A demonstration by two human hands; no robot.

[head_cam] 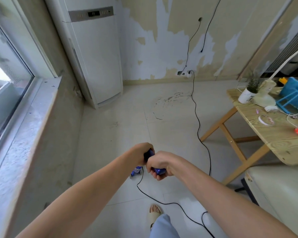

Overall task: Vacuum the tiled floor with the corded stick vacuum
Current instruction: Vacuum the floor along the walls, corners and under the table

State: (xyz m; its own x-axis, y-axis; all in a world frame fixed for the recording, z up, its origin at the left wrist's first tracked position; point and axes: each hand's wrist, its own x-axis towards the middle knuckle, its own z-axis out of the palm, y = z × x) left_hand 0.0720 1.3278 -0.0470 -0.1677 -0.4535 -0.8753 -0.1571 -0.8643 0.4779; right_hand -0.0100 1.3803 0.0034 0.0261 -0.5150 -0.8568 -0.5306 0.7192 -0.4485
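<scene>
Both my hands grip the blue handle point(159, 170) of the stick vacuum in the lower middle of the view. My left hand point(141, 153) holds its upper part and my right hand point(159, 166) wraps the lower part. A blue and white piece of the vacuum body point(136, 171) shows just below my hands; the rest is hidden. Its black cord point(197, 121) runs from the handle, loops across the pale tiled floor point(127, 127) and goes up to a wall socket point(187, 73).
A tall white air conditioner point(96, 54) stands in the corner. A stone window sill point(24, 134) runs along the left. A wooden folding table point(265, 127) with clutter stands at the right, a pale seat point(279, 189) below it. Scuff marks point(170, 102) stain the tiles. My sandalled foot point(155, 212) is near the cord.
</scene>
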